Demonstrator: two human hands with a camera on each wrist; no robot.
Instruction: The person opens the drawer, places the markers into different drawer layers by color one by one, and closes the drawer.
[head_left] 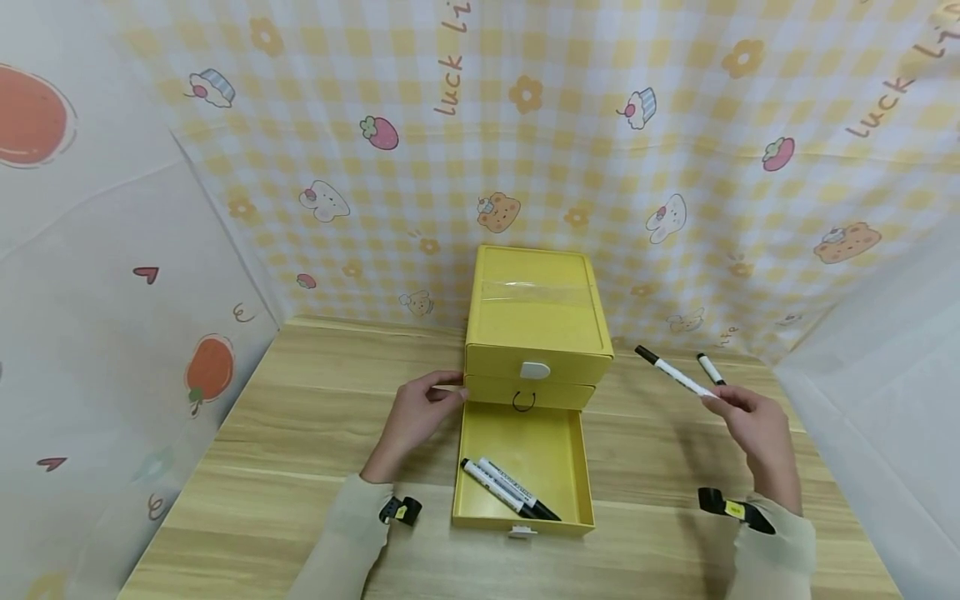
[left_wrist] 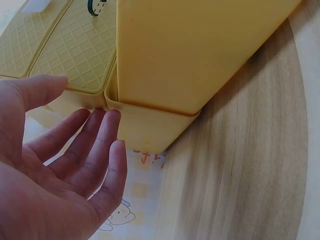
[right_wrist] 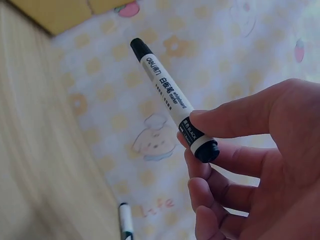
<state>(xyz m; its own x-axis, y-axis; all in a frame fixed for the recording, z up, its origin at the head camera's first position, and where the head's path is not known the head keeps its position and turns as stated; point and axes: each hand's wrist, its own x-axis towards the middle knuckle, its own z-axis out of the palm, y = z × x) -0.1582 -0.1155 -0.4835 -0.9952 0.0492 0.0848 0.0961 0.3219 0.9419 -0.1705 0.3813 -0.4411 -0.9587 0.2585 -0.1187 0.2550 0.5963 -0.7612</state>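
My right hand (head_left: 753,425) pinches a black-capped whiteboard marker (head_left: 678,375) between thumb and fingers near one end. In the right wrist view the marker (right_wrist: 167,92) is held off the table, its white barrel printed with black lettering. My left hand (head_left: 422,410) rests its fingertips at the left side of a yellow drawer box (head_left: 540,321). Close up, the left fingers (left_wrist: 102,145) are loosely bent against the box's edge, with the thumb near its waffle-patterned drawer front. The bottom drawer (head_left: 536,437) is pulled out and has two markers (head_left: 498,483) lying in its front part.
Another marker (head_left: 708,367) lies on the wooden table (head_left: 337,433) just beyond my right hand. A yellow checked cloth (head_left: 577,167) hangs behind the box, and pale cloth walls stand to the left and right.
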